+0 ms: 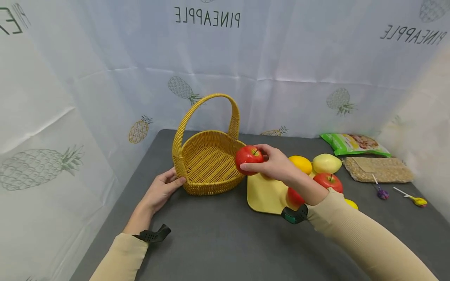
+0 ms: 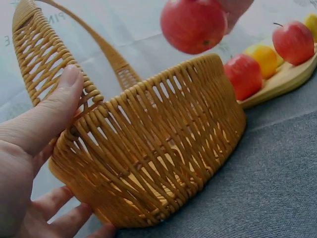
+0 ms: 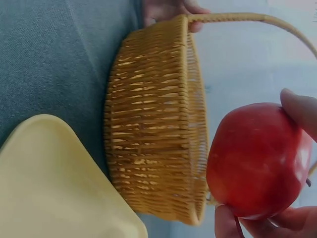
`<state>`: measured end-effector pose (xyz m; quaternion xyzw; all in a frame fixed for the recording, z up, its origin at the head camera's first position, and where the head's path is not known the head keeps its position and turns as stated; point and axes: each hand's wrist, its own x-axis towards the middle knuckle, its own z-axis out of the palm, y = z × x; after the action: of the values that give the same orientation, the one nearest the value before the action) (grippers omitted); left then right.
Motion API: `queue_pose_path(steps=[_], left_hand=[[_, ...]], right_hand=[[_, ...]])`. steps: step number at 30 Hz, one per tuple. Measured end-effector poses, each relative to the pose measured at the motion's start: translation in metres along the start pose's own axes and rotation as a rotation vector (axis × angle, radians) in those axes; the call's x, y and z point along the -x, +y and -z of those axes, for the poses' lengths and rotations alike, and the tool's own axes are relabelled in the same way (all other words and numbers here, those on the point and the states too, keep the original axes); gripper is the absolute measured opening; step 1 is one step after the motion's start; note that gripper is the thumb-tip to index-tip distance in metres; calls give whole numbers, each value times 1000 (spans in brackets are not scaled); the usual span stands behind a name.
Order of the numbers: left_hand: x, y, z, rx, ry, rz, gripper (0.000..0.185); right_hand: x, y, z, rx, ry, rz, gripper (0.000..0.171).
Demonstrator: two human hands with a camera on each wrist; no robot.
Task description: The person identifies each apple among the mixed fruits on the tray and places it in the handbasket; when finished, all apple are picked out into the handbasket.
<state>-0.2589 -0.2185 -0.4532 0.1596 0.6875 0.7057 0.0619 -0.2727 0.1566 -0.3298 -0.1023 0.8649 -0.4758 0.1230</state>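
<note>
In the head view, a red apple [image 1: 249, 159] is in my right hand [image 1: 275, 164], pinched between thumb and fingers. The apple is above the right rim of a woven heart-shaped basket [image 1: 207, 190] with a tall arched handle. Seen from the right wrist, the apple [image 3: 257, 161] is apart from the basket wall [image 3: 146, 119]. My left hand [image 1: 161, 191] holds the basket at its near left side. In the left wrist view, the thumb of that hand [image 2: 29, 129] lies at the handle's base, with the fingers against the outer wall. The basket's woven floor shows bare.
Right of the basket, a yellow tray [image 1: 261, 195] bears more red apples [image 1: 328, 182], an orange-yellow fruit [image 1: 301, 164] and a pale yellow fruit [image 1: 327, 163]. Farther right lie a green snack bag [image 1: 355, 144], a tan package [image 1: 377, 169] and two lollipops [image 1: 383, 194]. A pineapple-print curtain [image 1: 225, 50] hangs behind.
</note>
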Motion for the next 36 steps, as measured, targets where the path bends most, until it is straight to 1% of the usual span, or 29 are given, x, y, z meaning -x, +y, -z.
queue_pose_path(steps=[5, 10, 12, 14, 20, 25, 29, 31, 33, 36], left_hand=[[1, 0, -1, 33, 5, 3, 57], [-1, 0, -3, 55, 11, 6, 51], [-2, 0, -3, 69, 9, 3, 50], [-3, 0, -3, 80, 8, 1, 52], [-1, 0, -2, 66, 15, 23, 61], [0, 0, -2, 63, 32, 26, 58], [-2, 0, -3, 74, 31, 22, 60], [-3, -1, -3, 76, 27, 23, 61], [-3, -1, -3, 73, 27, 30, 61], [-1, -1, -1, 61, 35, 35, 60]], right_hand=[[-16, -4, -7, -34, -48, -24, 82], [-32, -8, -10, -54, -48, -38, 81], [-37, -11, -10, -67, -58, -50, 81], [-42, -13, -10, -92, -85, -66, 81], [-55, -21, -9, -103, -152, -111, 83], [-65, -26, -9, -96, -176, -117, 86], [-70, -26, -12, -106, -203, -125, 94], [-72, -26, -13, -92, -213, -126, 97], [-77, -27, -15, -90, -221, -127, 97], [-86, -29, -17, -95, -230, -130, 92]])
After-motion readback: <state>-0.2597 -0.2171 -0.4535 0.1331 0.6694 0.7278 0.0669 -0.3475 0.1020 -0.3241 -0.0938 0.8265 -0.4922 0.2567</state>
